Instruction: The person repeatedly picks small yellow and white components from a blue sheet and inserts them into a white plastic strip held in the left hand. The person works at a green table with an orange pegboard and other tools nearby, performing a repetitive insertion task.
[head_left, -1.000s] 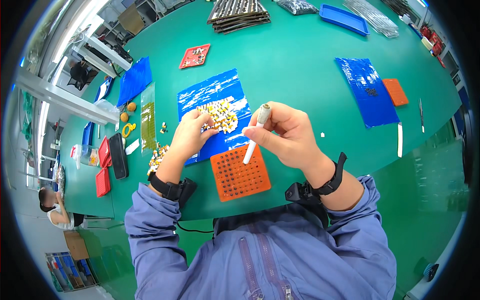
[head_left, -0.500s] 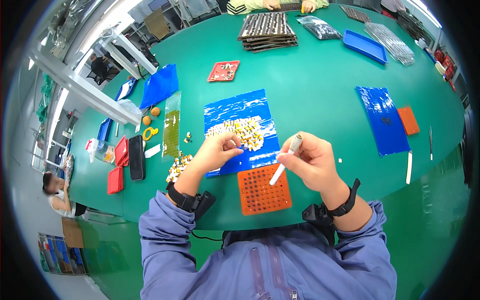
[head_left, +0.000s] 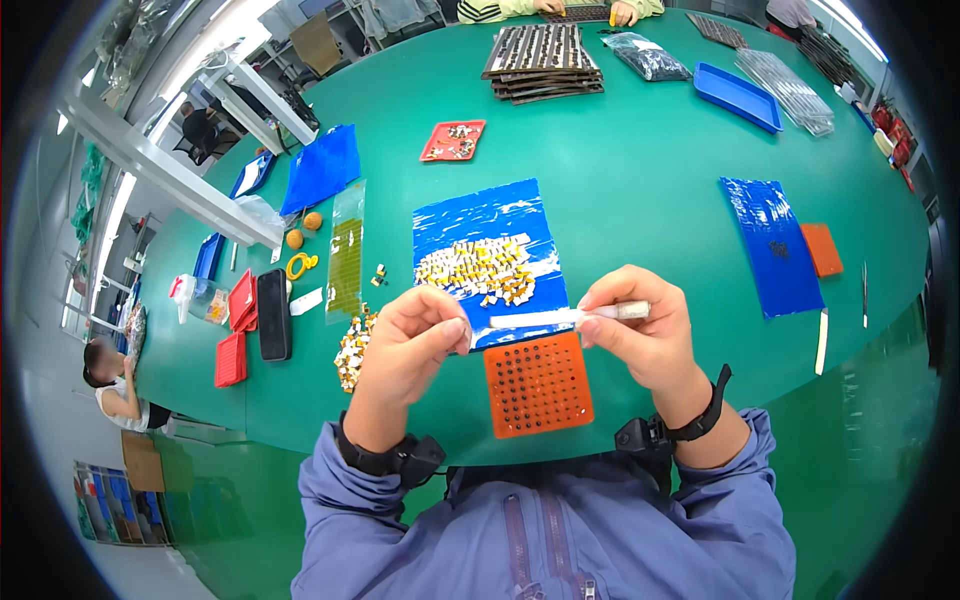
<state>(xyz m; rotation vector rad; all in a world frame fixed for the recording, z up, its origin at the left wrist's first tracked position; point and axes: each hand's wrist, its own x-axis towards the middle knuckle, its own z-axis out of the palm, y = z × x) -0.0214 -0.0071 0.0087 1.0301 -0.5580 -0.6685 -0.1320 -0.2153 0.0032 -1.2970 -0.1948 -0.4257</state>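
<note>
Between the thumb and fingers of my right hand (head_left: 640, 325) lies a white pen-shaped tool (head_left: 540, 319), nearly level, its taped beige end toward the palm. Its tip points at my left hand (head_left: 415, 345), whose thumb and fingers are pinched together; whatever they hold is too small to make out. Below both hands sits an orange tray (head_left: 540, 387) with rows of holes, many with small dark pieces, mostly on its left side. A heap of small white and yellow parts (head_left: 475, 268) lies on a blue sheet (head_left: 470, 212) just beyond my hands.
More white and yellow parts (head_left: 354, 350) lie left of my left hand. Farther left are a black phone (head_left: 273, 315), red trays (head_left: 230, 360) and an olive strip (head_left: 344, 255). A red tray (head_left: 453, 141) and stacked dark panels (head_left: 540, 65) stand beyond. Another person's hands (head_left: 622, 13) work across the table.
My left hand has come off the heap, back toward me and closer to the tool. My right hand has swung the tool from pointing down at the orange tray to nearly level.
</note>
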